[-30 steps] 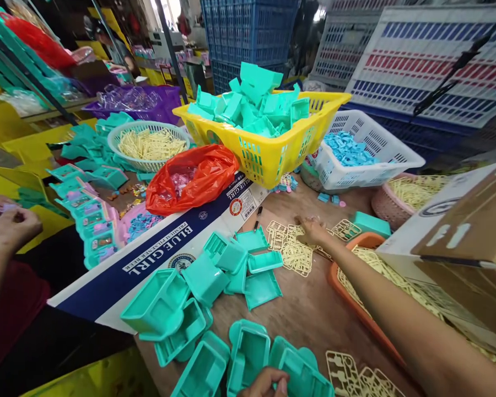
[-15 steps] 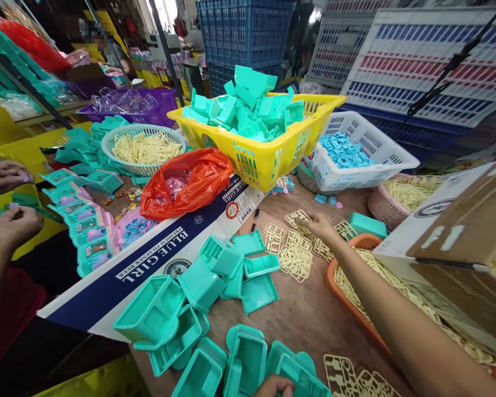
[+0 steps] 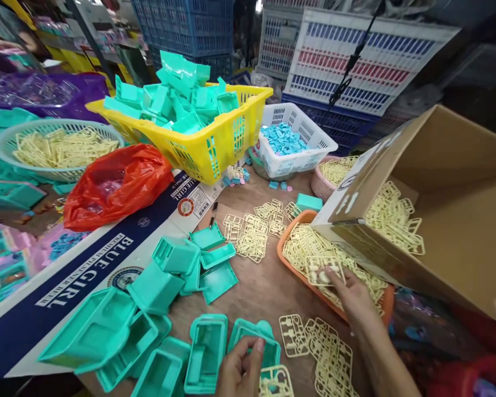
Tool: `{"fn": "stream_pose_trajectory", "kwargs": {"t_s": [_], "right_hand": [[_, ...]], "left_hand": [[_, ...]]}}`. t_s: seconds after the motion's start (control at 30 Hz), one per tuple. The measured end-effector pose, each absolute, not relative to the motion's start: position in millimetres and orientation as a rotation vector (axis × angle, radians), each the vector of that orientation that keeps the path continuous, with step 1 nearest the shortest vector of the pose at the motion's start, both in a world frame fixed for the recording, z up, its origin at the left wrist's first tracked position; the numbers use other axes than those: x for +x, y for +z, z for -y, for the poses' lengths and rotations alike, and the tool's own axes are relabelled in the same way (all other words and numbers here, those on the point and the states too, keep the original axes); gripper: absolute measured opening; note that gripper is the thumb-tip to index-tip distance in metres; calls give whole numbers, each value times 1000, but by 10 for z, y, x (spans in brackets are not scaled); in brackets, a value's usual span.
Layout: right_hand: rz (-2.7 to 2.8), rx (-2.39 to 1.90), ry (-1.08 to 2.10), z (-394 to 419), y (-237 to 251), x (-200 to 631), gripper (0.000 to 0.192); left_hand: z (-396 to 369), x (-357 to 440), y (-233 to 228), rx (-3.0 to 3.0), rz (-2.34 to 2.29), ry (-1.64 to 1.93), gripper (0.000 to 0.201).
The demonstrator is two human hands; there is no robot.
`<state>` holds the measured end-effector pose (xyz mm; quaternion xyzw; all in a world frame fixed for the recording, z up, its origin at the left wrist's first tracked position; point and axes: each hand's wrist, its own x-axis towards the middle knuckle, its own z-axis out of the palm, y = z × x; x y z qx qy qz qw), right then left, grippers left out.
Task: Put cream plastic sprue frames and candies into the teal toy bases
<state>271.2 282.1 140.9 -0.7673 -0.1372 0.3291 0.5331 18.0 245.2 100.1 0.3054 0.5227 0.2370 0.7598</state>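
Right hand [image 3: 351, 295], fingers pinched shut, lifts one pale-yellow plastic parts frame [image 3: 323, 271] from my orange oval tray [image 3: 291, 264]. Left hand [image 3: 242, 366] grips a near teal plastic tub [image 3: 254, 344]; best I peel one frame only.

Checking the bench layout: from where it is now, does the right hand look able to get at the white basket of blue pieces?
Probably yes. The right hand is at the orange tray; the white basket lies beyond, with only flat yellow frames between.
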Motion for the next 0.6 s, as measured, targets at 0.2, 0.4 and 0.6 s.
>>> {"fn": "stream_pose_trajectory", "kwargs": {"t_s": [0.2,0.4,0.6], "right_hand": [[324,-1772,673,-2794,1451,3077,61],[237,-1660,720,-2811,1512,2976,61],[125,-1686,394,-2478,1472,3184,58]], "left_hand": [[-2278,378,1019,833,-1128,504,74],[-2151,388,1048,856,-1106,458,75],[-2081,331,1046,842,-1119,481,73]]}}
